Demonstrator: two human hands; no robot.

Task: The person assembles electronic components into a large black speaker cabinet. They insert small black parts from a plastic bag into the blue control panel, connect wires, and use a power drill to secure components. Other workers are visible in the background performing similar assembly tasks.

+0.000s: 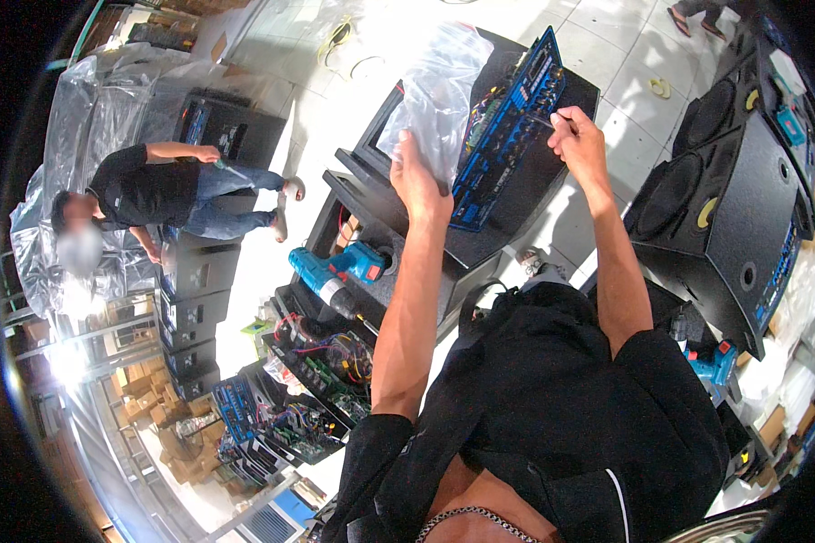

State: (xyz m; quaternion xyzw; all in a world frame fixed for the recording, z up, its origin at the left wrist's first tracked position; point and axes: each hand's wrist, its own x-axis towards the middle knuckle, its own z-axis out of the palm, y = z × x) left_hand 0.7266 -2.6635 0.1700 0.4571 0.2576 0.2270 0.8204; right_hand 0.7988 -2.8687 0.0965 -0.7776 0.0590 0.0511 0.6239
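In front of me a blue-and-black amplifier panel (514,136) with rows of knobs stands tilted on a black speaker cabinet (566,77). Wires and circuit parts show along its left side. My left hand (419,184) grips the lower end of a clear plastic bag (439,95), thumb on top, beside the panel's left edge. At the panel's right side, close to the knobs, is my right hand (577,145). Its fingers are pinched together, and whatever lies between them is too small to make out.
A teal cordless drill (321,279) lies left of my left forearm, near open amplifier modules (317,380) with loose wires. Large black speakers (697,172) stand at right. Another drill (717,362) is by my right elbow. A co-worker (167,190) stands at left near plastic-wrapped goods.
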